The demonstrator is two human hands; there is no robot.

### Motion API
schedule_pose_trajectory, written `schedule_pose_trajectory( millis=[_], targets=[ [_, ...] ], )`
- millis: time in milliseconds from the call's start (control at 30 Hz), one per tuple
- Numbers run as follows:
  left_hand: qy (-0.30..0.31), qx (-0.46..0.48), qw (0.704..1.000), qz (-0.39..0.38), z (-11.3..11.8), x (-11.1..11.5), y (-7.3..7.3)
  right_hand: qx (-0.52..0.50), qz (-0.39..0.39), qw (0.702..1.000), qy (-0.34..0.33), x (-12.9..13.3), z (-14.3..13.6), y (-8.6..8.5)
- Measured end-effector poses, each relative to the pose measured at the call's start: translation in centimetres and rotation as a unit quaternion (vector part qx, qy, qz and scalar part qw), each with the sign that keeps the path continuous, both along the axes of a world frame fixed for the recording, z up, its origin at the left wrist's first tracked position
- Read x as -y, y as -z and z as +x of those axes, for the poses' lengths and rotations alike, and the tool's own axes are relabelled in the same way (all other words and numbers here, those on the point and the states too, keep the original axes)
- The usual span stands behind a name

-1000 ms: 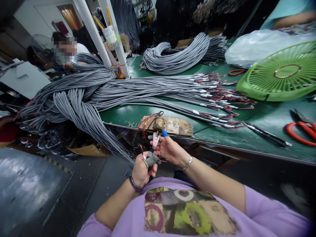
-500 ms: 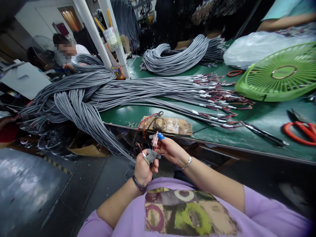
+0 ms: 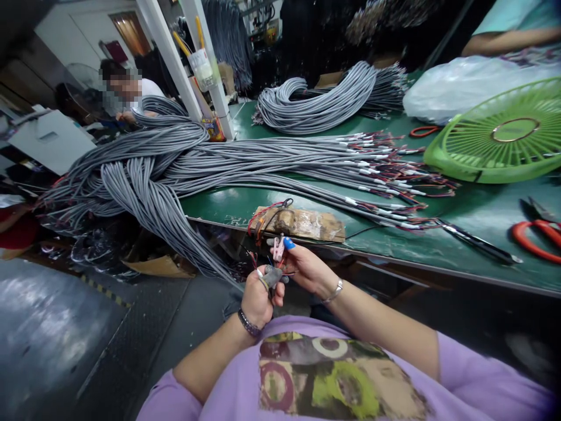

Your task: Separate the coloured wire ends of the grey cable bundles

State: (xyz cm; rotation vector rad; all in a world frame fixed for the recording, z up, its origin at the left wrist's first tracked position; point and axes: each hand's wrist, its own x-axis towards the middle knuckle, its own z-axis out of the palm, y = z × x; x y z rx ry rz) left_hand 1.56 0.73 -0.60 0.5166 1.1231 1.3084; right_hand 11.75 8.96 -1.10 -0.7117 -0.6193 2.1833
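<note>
Close together before my purple shirt, both hands work at the table's front edge. My left hand [image 3: 258, 295], its thumb covered in grey, is closed on a cable end with thin red, black and blue wires [image 3: 253, 257] fanning out. My right hand [image 3: 311, 270], with a blue cover on the thumb, pinches a small pinkish-white piece [image 3: 277, 249]; its exact kind is too small to make out. Red wires run between that piece and my left fingers. The fingertips partly hide where the wires meet it.
Behind my hands a wooden block [image 3: 307, 223] lies on the green table [image 3: 219, 211]. Long grey cables [image 3: 263, 153] stretch across it and hang over the front left. Tweezers [image 3: 480, 241], red-handled scissors [image 3: 537, 237] and a green fan [image 3: 512, 131] are right. A person [image 3: 149, 89] sits back left.
The scene has shifted slightly to the right in view. Both hands keep their grips; the pinkish-white piece has turned a little and sits close above my left fingers.
</note>
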Motion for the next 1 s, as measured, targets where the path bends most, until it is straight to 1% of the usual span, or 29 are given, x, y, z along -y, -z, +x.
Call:
schedule_pose_trajectory(
  millis=[100,233,333,467,533,633,733,800,867,1000],
  targets=[
    [-0.004,-0.007,1.0,0.005,-0.1,0.3,-0.3,-0.008,-0.023,1.0,-0.017,0.2,0.2,-0.2],
    [-0.007,-0.027,1.0,0.015,-0.1,1.0,-0.7,-0.015,-0.047,0.997,-0.058,0.1,0.6,-0.7],
    [-0.007,-0.033,0.999,0.022,0.0,1.5,-0.7,-0.006,-0.022,0.997,-0.068,-0.2,0.6,-0.9],
    [-0.021,-0.033,0.999,0.037,0.0,1.5,-0.4,0.021,0.041,0.998,-0.047,-0.3,0.5,-0.6],
    [-0.027,-0.029,0.998,0.042,0.0,1.4,-0.3,0.036,0.042,0.998,-0.043,-0.2,0.5,-0.5],
    [-0.033,-0.026,0.998,0.046,-0.1,1.2,-0.1,0.036,0.022,0.998,-0.052,0.0,0.7,-0.5],
    [-0.034,-0.039,0.998,0.045,-0.2,1.2,0.1,0.042,0.014,0.994,-0.095,0.4,1.2,-0.8],
    [-0.032,-0.056,0.997,0.042,-0.3,1.2,0.3,0.07,0.031,0.989,-0.129,0.8,1.7,-1.1],
    [-0.028,-0.077,0.996,0.041,-0.4,1.3,0.6,0.105,0.066,0.981,-0.148,1.2,2.0,-1.4],
    [-0.011,-0.106,0.993,0.046,-0.4,1.4,0.9,0.162,0.134,0.966,-0.149,1.7,2.1,-1.5]
  ],
)
